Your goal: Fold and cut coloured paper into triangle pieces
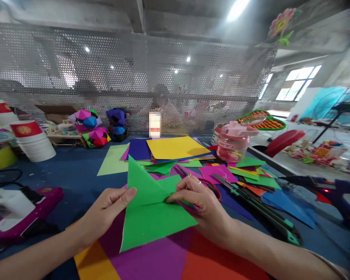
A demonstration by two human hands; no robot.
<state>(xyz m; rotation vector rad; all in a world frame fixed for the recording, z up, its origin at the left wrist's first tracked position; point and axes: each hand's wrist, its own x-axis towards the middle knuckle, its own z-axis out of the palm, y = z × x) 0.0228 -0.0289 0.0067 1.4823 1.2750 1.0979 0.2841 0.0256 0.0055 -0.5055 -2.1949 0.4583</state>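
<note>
A creased sheet of green paper (151, 221) is held up between my two hands, its top left corner rising to a point. My left hand (112, 206) pinches the left edge, thumb in front. My right hand (200, 200) pinches the paper at the right end of the crease with thumb and forefinger. Red-handled scissors (214, 188) lie partly hidden behind my right hand. Below the green paper lie purple paper (151, 260), red paper (218, 260) and orange paper (95, 262).
A green and black utility knife (259, 212), a blue glue gun (332, 190) and a pink bottle (233, 142) are on the right. Yellow paper (177, 147) tops the stack behind. On the left stand paper cups (35, 146) and a magenta power strip (46, 198).
</note>
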